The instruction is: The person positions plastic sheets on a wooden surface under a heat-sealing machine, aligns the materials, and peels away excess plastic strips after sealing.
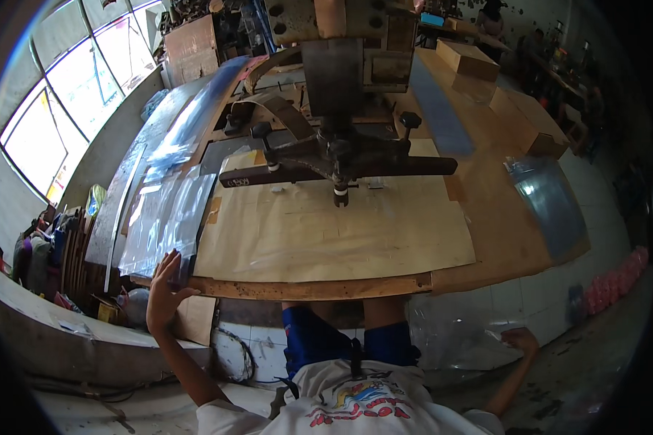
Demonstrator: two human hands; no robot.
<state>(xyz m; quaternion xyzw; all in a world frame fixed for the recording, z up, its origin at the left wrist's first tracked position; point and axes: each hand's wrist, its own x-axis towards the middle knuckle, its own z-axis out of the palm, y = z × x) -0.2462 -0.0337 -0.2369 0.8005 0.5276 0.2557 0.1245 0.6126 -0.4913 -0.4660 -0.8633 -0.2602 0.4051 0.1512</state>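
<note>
My left hand (165, 293) is at the near left corner of the table, its fingers stretched out over the near edge of a pile of clear plastic sheets (168, 217). Low on the right, my right hand (521, 338) is closed on the edge of another clear plastic sheet (453, 333), which hangs beside my leg above the tiled floor. Between the two hands lies a flat bed covered in tan paper (326, 246), taped at its sides. Over it stands a machine head with a long dark metal bar (406, 168).
Further plastic sheeting (196, 116) lies at the far left. To the right are a bluish stack of film (548, 203) and cardboard boxes (526, 119). A wooden strip (319, 288) edges the table's front. Pink bundles (617, 279) sit on the floor. People are in the far right background.
</note>
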